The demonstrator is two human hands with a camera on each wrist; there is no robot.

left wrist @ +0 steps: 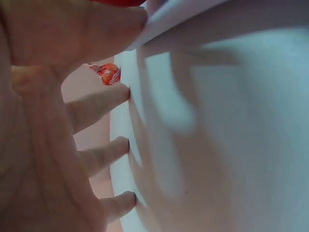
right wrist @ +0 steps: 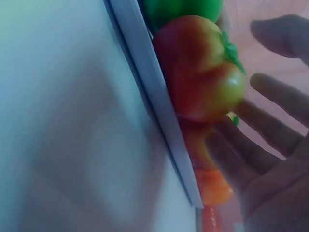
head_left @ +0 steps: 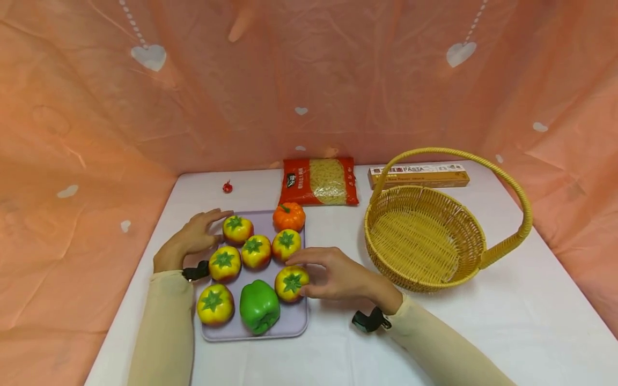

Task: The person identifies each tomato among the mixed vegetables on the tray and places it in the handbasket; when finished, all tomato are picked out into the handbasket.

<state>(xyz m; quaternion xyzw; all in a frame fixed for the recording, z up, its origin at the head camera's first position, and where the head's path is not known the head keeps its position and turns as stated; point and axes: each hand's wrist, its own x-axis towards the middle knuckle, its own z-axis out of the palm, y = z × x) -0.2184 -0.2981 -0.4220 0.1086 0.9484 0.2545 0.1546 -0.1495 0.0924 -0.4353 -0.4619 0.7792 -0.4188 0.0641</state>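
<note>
Tray (head_left: 293,319) between left hand (head_left: 188,238) and right hand (head_left: 345,276), fingers (left wrist: 99,107) apart on both; wicker basket (head_left: 415,246) (head view only) nearby.

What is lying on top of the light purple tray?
On the tray are six yellow-red fruits, a green pepper and an orange pumpkin at the far right corner. The surface directly beneath them is covered, so it cannot be seen.

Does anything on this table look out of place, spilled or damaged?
A small red object lies alone beyond the far left corner of the tray, looking stray because it's apart from everything else. It's too small to identify. I see no spill or damage.
</note>
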